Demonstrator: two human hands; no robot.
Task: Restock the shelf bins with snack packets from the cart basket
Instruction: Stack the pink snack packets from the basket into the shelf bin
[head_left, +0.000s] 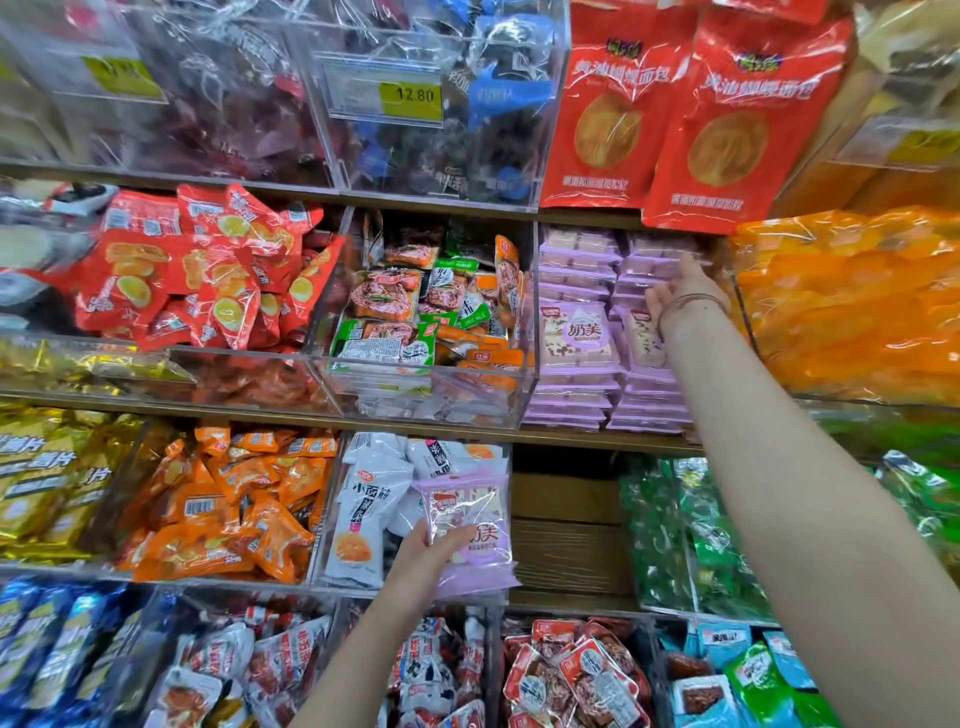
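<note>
Lilac packet at 6 o'clock, gripped by left hand fingers — held ready as next stock. Right hand, fingers straight, touches lilac stacks at 2 o'clock — likely squaring them.

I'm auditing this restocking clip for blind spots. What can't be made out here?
The cart basket: outside the head view's edges.
The top-left price tag: blurred, unreadable.
Right side of the purple stacks: covered by the right hand and its forearm.
Packet count in the left hand: the purple packets overlap in the head view.
</note>
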